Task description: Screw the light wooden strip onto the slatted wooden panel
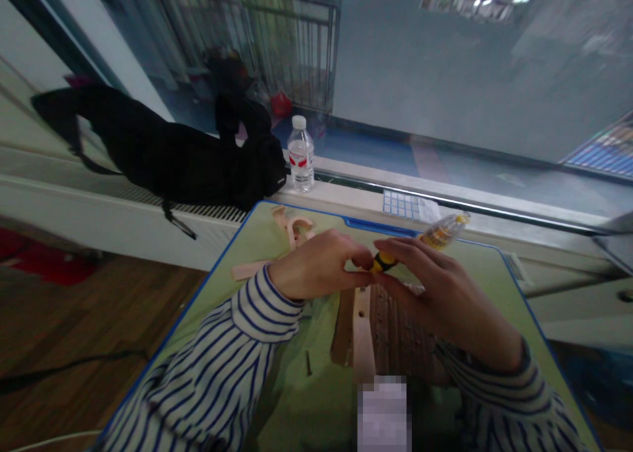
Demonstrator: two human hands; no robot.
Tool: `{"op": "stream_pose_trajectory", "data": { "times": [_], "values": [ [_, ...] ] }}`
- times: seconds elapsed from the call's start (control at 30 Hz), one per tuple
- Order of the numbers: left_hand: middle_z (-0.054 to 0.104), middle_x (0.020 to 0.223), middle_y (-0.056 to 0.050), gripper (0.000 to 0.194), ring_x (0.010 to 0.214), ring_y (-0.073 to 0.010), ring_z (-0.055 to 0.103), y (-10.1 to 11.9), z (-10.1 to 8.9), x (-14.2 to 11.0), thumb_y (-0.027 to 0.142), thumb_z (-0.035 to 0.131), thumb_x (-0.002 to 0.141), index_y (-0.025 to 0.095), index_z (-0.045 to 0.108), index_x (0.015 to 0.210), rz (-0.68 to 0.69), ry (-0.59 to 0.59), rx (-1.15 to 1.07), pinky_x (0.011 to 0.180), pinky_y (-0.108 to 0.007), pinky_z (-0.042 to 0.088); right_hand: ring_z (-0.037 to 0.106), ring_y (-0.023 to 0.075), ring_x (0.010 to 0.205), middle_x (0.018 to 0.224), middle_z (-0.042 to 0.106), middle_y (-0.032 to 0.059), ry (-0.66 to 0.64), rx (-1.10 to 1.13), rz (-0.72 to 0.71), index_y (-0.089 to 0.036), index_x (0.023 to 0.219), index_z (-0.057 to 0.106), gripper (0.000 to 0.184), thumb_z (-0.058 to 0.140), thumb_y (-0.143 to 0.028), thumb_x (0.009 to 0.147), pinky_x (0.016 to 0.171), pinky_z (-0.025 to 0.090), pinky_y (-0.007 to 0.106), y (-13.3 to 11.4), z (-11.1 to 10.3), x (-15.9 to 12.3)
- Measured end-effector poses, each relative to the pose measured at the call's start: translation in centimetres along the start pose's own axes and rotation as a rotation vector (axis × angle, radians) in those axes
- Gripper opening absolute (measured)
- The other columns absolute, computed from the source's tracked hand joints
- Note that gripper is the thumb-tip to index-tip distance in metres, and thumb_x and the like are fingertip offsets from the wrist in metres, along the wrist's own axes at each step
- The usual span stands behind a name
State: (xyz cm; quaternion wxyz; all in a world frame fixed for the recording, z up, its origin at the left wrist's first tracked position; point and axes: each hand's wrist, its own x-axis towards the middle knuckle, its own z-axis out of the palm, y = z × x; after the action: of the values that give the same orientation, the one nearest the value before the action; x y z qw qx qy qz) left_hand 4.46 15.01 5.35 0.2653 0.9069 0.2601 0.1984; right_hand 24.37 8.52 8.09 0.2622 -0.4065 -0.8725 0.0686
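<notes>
My right hand is closed around a yellow-and-black screwdriver handle, held at a slant above the table. A clear, yellow-tipped plastic part sticks out beyond my right fingers in line with it; whether the two are joined I cannot tell. My left hand is pinched at the screwdriver's lower end, and what lies between those fingertips is hidden. Just below both hands, a pale wooden strip with holes lies on a brown ridged block. One screw rests on the table to the left.
Curved wooden pieces and a flat wooden piece lie on the blue-edged green table. On the window ledge are a water bottle, a black bag and a blue-gridded card. A blurred patch covers the near edge.
</notes>
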Motion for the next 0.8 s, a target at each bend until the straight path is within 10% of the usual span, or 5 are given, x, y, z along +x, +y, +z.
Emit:
{"op": "stream_pose_trajectory", "data": {
  "times": [0.8],
  "values": [
    [0.067,0.078,0.0,0.017,0.075,-0.0145,0.062,0.47,-0.05,0.27,0.034,0.065,0.083,0.018,0.067,0.085,-0.024,0.009,0.042,0.069,-0.025,0.039,0.062,0.0173,0.096,0.11,0.064,0.0063,0.022,0.011,-0.026,-0.021,0.113,0.057,0.022,0.052,-0.024,0.092,0.083,0.052,0.033,0.33,0.24,0.07]
  ]
}}
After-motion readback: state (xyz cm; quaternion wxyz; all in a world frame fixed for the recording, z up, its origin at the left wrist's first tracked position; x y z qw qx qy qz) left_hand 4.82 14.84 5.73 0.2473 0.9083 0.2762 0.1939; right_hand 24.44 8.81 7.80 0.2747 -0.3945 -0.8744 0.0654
